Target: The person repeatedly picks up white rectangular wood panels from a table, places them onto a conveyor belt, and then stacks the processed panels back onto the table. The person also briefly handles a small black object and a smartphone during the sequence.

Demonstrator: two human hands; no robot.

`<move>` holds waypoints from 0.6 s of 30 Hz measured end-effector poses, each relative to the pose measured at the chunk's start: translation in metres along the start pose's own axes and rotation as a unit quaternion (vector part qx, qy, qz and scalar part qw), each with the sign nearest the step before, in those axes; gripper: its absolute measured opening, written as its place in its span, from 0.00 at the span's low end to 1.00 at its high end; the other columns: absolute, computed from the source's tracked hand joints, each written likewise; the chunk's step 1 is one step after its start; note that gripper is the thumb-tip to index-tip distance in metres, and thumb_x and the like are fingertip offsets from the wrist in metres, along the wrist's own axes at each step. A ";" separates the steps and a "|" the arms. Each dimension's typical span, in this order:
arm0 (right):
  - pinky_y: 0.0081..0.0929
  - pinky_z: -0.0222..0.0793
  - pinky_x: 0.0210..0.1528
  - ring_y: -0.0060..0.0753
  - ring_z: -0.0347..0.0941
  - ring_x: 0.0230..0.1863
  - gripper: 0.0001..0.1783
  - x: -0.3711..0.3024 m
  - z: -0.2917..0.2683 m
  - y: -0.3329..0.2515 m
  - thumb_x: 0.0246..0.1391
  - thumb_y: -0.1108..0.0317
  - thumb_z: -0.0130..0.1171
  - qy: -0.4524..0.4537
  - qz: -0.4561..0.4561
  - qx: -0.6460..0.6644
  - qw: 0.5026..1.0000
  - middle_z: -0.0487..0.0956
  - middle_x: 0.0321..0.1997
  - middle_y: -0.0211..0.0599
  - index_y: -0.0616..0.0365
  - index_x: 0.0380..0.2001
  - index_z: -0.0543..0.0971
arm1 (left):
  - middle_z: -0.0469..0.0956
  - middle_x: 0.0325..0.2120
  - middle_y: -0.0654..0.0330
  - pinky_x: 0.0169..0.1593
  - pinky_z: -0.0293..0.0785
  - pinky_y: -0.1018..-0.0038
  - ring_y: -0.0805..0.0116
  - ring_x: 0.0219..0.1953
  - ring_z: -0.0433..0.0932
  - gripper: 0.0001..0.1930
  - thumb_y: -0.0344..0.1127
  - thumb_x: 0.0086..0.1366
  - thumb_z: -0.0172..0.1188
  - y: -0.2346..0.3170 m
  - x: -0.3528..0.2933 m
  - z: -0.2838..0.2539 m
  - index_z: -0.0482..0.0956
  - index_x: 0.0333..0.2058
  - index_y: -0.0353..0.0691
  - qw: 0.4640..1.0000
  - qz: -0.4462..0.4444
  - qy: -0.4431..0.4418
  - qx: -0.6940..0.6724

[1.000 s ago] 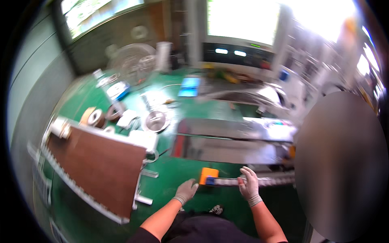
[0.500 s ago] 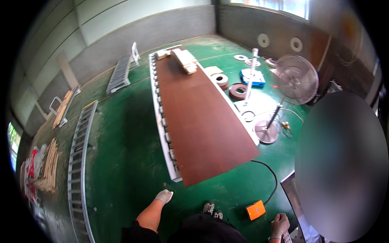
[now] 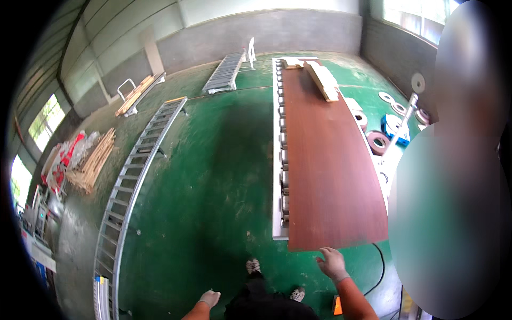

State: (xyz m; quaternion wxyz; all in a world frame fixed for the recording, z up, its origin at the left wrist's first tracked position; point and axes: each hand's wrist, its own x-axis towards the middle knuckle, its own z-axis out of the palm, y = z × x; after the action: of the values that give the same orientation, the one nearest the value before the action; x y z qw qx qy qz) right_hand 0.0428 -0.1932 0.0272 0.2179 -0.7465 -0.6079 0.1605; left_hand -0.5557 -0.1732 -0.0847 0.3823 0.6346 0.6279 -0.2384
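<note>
A long reddish-brown board [image 3: 333,176] lies on a roller conveyor [image 3: 277,224] whose rollers show along its left side. My right hand [image 3: 333,264], in a pale glove, reaches to the board's near edge with thumb and fingers apart. It holds nothing; whether the fingertips touch the board I cannot tell. Low over the green floor, well left of the board, my left hand [image 3: 210,297] hangs in a matching glove, its fingers curled in with nothing seen in them. Pale wooden strips [image 3: 322,81] rest stacked on the board's far part.
A second roller conveyor [image 3: 133,176] stands on the left, another [image 3: 226,72] at the back. Wooden strips [image 3: 96,162] are piled at far left. Rolls of edging [image 3: 377,143] lie right of the board. A black cable [image 3: 382,266] runs to an orange box [image 3: 337,305] near my right forearm.
My view has swung left, so the board sits further right. My right hand has left the metal equipment at lower right and come to the board's near edge. My left hand is lower.
</note>
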 end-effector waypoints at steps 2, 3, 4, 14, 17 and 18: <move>0.49 0.73 0.66 0.54 0.75 0.66 0.27 0.042 0.040 -0.047 0.57 0.55 0.69 -0.007 -0.030 -0.050 0.998 0.80 0.64 0.50 0.59 0.56 0.82 | 0.83 0.52 0.41 0.61 0.76 0.52 0.40 0.58 0.80 0.24 0.52 0.73 0.51 -0.039 0.011 -0.003 0.86 0.49 0.38 0.997 -0.043 0.036 -0.059; 0.50 0.71 0.67 0.54 0.73 0.68 0.29 0.062 0.057 -0.061 0.57 0.55 0.69 -0.006 -0.043 -0.082 0.996 0.78 0.66 0.51 0.59 0.58 0.81 | 0.84 0.51 0.42 0.61 0.76 0.52 0.41 0.57 0.81 0.24 0.52 0.73 0.52 -0.047 0.021 -0.007 0.87 0.48 0.38 0.993 -0.058 0.053 -0.089; 0.51 0.70 0.68 0.55 0.71 0.70 0.30 0.078 0.075 -0.070 0.57 0.54 0.69 -0.007 -0.026 -0.074 0.997 0.76 0.68 0.52 0.60 0.59 0.80 | 0.84 0.50 0.42 0.60 0.77 0.52 0.42 0.56 0.81 0.23 0.52 0.73 0.52 -0.055 0.029 -0.010 0.87 0.47 0.39 0.983 -0.032 0.109 -0.141; 0.57 0.77 0.51 0.63 0.78 0.51 0.20 0.187 0.188 0.011 0.62 0.50 0.63 -0.010 0.117 -0.232 0.966 0.82 0.47 0.53 0.56 0.43 0.83 | 0.84 0.50 0.44 0.61 0.76 0.53 0.41 0.57 0.80 0.25 0.56 0.74 0.53 -0.091 0.154 -0.153 0.85 0.49 0.39 0.966 0.019 0.068 -0.247; 0.55 0.77 0.52 0.63 0.80 0.47 0.20 0.211 0.194 -0.013 0.69 0.54 0.56 0.001 0.175 -0.173 0.969 0.83 0.45 0.55 0.60 0.46 0.83 | 0.83 0.49 0.40 0.59 0.75 0.50 0.38 0.56 0.80 0.26 0.56 0.74 0.51 -0.108 0.180 -0.243 0.85 0.48 0.38 0.990 -0.001 -0.051 -0.133; 0.53 0.77 0.52 0.62 0.80 0.48 0.21 0.227 0.201 -0.026 0.67 0.53 0.59 0.056 0.223 -0.118 0.966 0.83 0.46 0.56 0.60 0.48 0.83 | 0.84 0.46 0.39 0.58 0.76 0.49 0.37 0.53 0.81 0.26 0.55 0.74 0.52 -0.133 0.205 -0.240 0.86 0.45 0.36 0.988 0.008 0.031 -0.149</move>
State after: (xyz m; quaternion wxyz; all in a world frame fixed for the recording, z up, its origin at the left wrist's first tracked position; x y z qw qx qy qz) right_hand -0.0332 0.0587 -0.1255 0.1204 -0.8914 -0.4275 0.0901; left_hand -0.7089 0.1306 -0.1271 0.4547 0.5828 0.6628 -0.1196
